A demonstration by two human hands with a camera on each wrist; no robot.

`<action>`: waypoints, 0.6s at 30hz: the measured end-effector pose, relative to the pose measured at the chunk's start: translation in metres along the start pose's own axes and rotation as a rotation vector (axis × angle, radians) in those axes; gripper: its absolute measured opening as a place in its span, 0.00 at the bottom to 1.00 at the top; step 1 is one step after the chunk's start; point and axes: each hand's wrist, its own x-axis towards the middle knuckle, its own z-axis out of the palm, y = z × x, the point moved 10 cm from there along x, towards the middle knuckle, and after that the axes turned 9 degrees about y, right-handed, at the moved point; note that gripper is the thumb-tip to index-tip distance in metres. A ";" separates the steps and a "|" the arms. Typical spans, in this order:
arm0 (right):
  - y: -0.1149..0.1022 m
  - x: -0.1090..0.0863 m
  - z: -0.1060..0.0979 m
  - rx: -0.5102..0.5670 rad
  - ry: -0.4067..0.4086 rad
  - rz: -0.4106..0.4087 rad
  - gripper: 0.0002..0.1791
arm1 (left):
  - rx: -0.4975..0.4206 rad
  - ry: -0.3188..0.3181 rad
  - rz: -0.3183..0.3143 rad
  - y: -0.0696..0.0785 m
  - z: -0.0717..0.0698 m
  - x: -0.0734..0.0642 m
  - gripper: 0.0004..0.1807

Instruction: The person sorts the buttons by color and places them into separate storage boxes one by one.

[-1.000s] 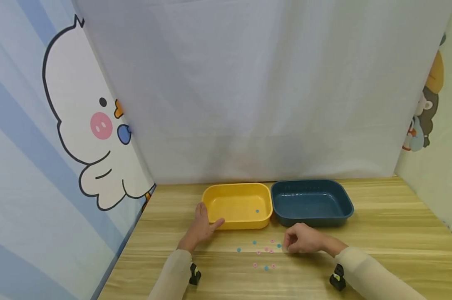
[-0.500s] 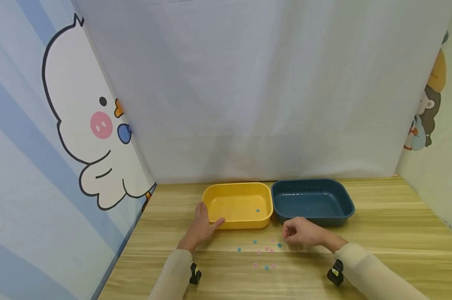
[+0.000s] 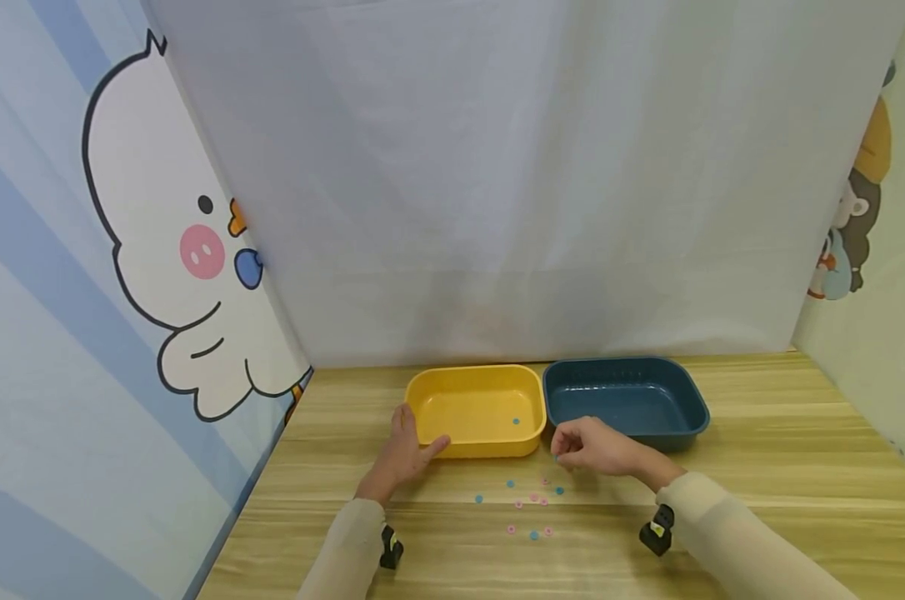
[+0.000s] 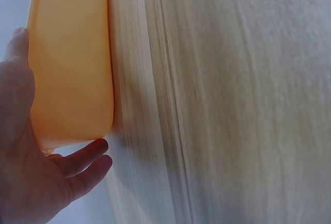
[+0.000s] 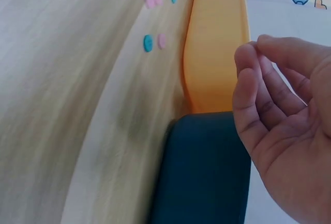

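My left hand (image 3: 403, 457) rests against the near left corner of a yellow tray (image 3: 467, 450), its thumb at the front rim and its fingers spread along the left side. In the left wrist view, two fingertips (image 4: 95, 159) touch or nearly touch the tray's end wall. My right hand (image 3: 595, 446) is raised in front of a dark blue tray (image 3: 688, 442), with thumb and index fingertips pinched together. A small blue button (image 3: 556, 459) shows at those fingertips in the head view; in the right wrist view the fingers hide it. Another blue button (image 3: 516, 422) lies inside the yellow tray.
Several loose buttons lie on the wooden table (image 3: 302, 533), among them a blue button (image 3: 533, 536) and a pink button (image 3: 548, 531). Both trays stand side by side near a grey-white curtain (image 3: 482, 208). Printed walls flank the table.
My right hand has risen from the table and moved slightly left and away from me, toward the gap between the trays, carrying the blue button. The left hand and both trays have stayed put.
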 end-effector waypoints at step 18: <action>-0.003 0.032 -0.013 0.008 0.175 0.067 0.07 | 0.015 -0.002 -0.003 -0.001 -0.001 -0.001 0.58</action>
